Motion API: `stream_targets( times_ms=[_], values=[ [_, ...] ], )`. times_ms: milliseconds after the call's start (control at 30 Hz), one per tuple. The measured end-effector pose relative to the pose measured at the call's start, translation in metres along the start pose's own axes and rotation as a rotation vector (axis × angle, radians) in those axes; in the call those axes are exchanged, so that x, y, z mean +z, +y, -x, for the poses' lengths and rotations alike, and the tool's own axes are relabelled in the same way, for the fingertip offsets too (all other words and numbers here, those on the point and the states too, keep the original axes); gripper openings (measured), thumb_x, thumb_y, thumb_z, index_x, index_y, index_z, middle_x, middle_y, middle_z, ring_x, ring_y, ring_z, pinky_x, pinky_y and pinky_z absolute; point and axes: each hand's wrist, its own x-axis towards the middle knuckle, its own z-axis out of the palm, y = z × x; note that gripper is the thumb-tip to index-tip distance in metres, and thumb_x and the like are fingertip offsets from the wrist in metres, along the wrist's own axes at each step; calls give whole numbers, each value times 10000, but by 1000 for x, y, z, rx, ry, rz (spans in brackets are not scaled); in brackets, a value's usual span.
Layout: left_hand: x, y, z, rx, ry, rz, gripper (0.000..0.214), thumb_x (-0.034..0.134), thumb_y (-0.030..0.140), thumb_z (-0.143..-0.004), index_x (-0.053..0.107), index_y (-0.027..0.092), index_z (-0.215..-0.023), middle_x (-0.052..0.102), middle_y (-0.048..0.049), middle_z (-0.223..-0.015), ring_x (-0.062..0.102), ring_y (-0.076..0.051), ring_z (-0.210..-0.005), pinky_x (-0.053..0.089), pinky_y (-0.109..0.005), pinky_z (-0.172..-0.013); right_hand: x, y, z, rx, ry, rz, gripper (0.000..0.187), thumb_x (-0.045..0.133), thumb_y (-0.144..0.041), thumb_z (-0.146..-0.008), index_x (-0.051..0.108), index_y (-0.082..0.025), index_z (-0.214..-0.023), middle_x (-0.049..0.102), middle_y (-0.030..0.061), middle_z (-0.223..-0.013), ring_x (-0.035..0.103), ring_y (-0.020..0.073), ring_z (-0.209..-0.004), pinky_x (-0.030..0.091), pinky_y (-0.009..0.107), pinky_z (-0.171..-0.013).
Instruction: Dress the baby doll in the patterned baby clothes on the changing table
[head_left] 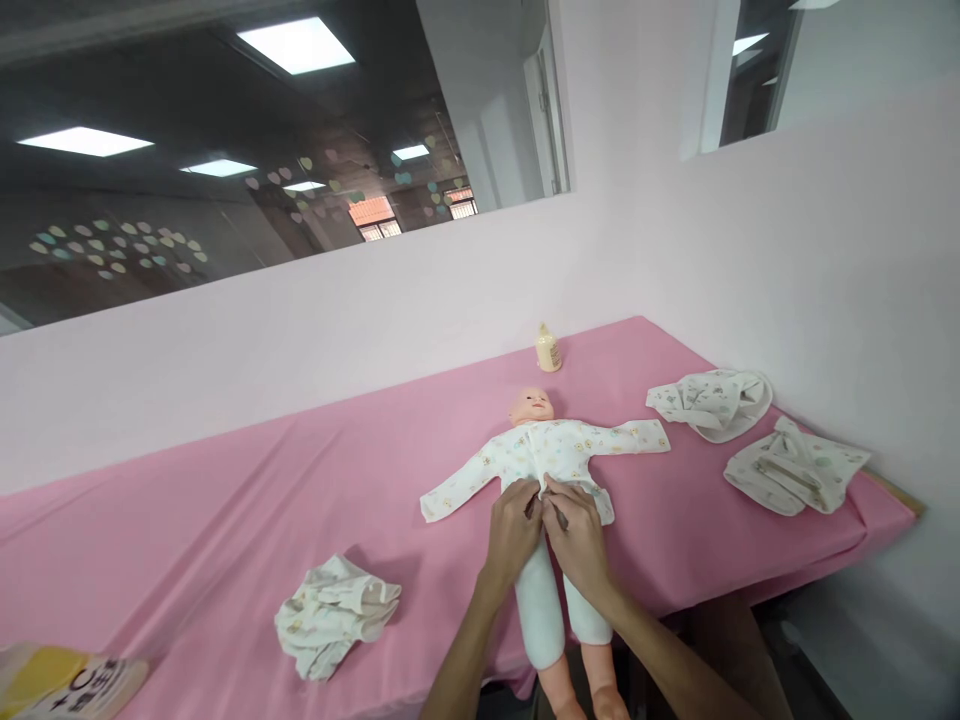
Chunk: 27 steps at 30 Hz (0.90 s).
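Note:
A baby doll (534,404) lies on its back on the pink-covered table (375,440), its legs reaching over the near edge. It wears a white patterned jacket (517,455) with both sleeves spread wide, and white trousers (538,610). My left hand (515,520) and my right hand (574,525) meet at the jacket's lower front. The fingers of both are pinched on the front edges of the jacket, close together. What lies right between the fingertips is too small to make out.
A crumpled white patterned cloth (334,615) lies to the left. Two folded white garments, one a patterned piece (712,403) and one a lower bundle (795,468), are at the right. A small cream bottle (548,350) stands near the wall. A yellow-and-white package (67,685) sits at bottom left.

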Motion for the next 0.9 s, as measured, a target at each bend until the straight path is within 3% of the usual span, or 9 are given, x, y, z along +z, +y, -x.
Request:
stream_targets(
  times_ms=[133, 267, 367, 467, 533, 733, 900],
  values=[
    [-11, 2, -6, -89, -92, 186, 289, 398, 231, -869, 502, 182, -604, 533, 0, -644, 488, -136, -629, 380, -252, -615, -5, -4, -3, -24, -55, 21, 314, 418, -133, -896, 708, -204, -799, 671, 76, -1197, 619, 231, -1050, 474, 435, -925],
    [-7, 3, -6, -185, -66, 248, 344, 424, 384, -904, 601, 173, -698, 613, -21, -715, 544, -152, -686, 406, -259, -635, -5, -3, -2, -41, -94, 33, 323, 410, -135, -905, 695, -208, -770, 669, 67, -1202, 617, 233, -1052, 459, 452, -945],
    [-3, 4, -6, -213, -40, 239, 357, 407, 415, -909, 618, 171, -755, 632, -31, -745, 560, -163, -710, 413, -268, -647, -1, 2, 3, -37, -41, 33, 300, 408, -154, -910, 697, -209, -966, 665, 79, -1203, 602, 231, -1102, 446, 458, -979],
    [-1, 5, -6, -223, -27, 211, 382, 387, 434, -912, 573, 174, -705, 613, -28, -710, 545, -164, -686, 401, -268, -631, 5, 8, 9, -40, 15, 81, 408, 417, -184, -910, 558, -198, -1293, 619, 97, -1268, 558, 240, -1171, 438, 468, -997],
    [-1, 6, -6, -230, -26, 209, 393, 373, 441, -917, 549, 176, -686, 605, -26, -698, 539, -163, -673, 397, -270, -626, 7, 10, 11, -69, 0, 143, 473, 413, -181, -906, 492, -222, -1370, 574, 88, -1326, 520, 257, -1208, 428, 483, -1002],
    [-2, 8, -4, -263, -29, 219, 400, 361, 445, -927, 531, 180, -681, 604, -28, -695, 543, -165, -672, 399, -275, -626, 4, 5, 11, -80, -34, 254, 446, 402, -155, -909, 530, -245, -1327, 556, 75, -1331, 488, 282, -1189, 393, 500, -995],
    [-2, 10, -4, -322, -29, 273, 379, 377, 434, -923, 528, 179, -688, 583, -15, -676, 528, -153, -651, 400, -273, -620, 0, -1, 7, -58, -58, 210, 386, 418, -132, -894, 563, -231, -1237, 582, 67, -1267, 497, 264, -1135, 398, 461, -965]
  ],
)
